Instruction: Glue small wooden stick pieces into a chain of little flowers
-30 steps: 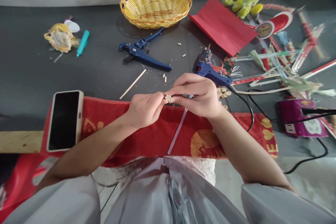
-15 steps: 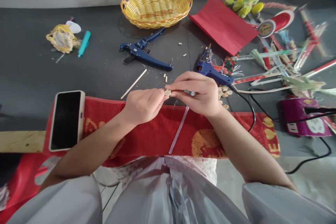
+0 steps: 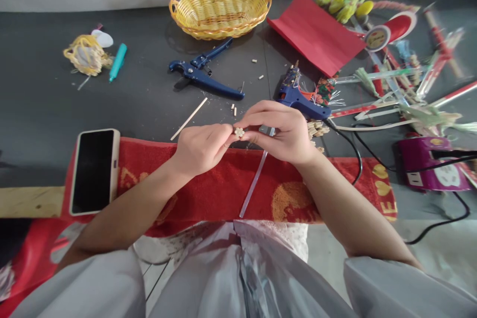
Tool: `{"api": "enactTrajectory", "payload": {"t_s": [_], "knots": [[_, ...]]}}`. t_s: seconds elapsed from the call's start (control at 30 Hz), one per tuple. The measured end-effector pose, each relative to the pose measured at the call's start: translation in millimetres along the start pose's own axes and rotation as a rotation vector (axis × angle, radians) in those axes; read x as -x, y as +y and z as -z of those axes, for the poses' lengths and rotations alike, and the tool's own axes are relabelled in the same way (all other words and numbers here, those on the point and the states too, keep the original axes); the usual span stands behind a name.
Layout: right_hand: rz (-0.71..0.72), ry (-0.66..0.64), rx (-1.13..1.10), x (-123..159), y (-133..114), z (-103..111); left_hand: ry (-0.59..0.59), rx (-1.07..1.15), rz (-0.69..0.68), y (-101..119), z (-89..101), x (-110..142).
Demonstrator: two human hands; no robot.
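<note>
My left hand [image 3: 203,147] and my right hand [image 3: 285,131] meet above the far edge of a red towel [image 3: 208,194]. Both pinch a small pale bundle of short sticks [image 3: 239,132], shaped like a little flower, between their fingertips. A clear glue stick [image 3: 254,186] lies slanted on the towel below my right hand. A blue glue gun [image 3: 298,99] rests on the dark table just beyond my right hand. Short stick pieces [image 3: 316,130] lie beside my right wrist.
A phone [image 3: 93,170] lies on the towel's left end. Blue cutters [image 3: 204,77], a thin wooden stick [image 3: 188,119], a yellow basket [image 3: 220,2], red paper [image 3: 316,35], a teal pen [image 3: 118,61], a yellow string bundle [image 3: 86,54], a purple power strip [image 3: 432,164] with black cords, and decorated sticks [image 3: 402,94] crowd the table.
Both hands stayed together on the small bundle and shifted only slightly away from me; the fingers adjusted their pinch a little.
</note>
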State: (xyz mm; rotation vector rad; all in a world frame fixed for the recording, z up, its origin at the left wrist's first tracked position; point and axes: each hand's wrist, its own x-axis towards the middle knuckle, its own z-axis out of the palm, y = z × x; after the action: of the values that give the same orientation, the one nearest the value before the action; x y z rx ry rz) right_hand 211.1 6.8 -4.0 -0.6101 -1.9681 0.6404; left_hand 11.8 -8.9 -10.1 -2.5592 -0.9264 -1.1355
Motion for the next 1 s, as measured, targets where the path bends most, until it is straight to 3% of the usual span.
{"api": "enactTrajectory", "payload": {"t_s": [0.17, 0.4, 0.8, 1.0], "knots": [[0.029, -0.035, -0.027, -2.2, -2.7, 0.6, 0.003, 0.079, 0.011, 1.6, -0.8, 0.4], [0.044, -0.071, -0.028, -2.0, -4.8, 2.0, -0.005, 0.019, 0.012, 4.3, -0.9, 2.1], [0.019, 0.045, -0.014, 1.3, -0.5, -2.6, 0.002, -0.001, 0.047, 3.5, -1.6, 0.9], [-0.003, 0.031, -0.006, 1.1, -2.5, -0.9, -0.027, -0.043, 0.071, 4.4, -2.6, 3.3]]}}
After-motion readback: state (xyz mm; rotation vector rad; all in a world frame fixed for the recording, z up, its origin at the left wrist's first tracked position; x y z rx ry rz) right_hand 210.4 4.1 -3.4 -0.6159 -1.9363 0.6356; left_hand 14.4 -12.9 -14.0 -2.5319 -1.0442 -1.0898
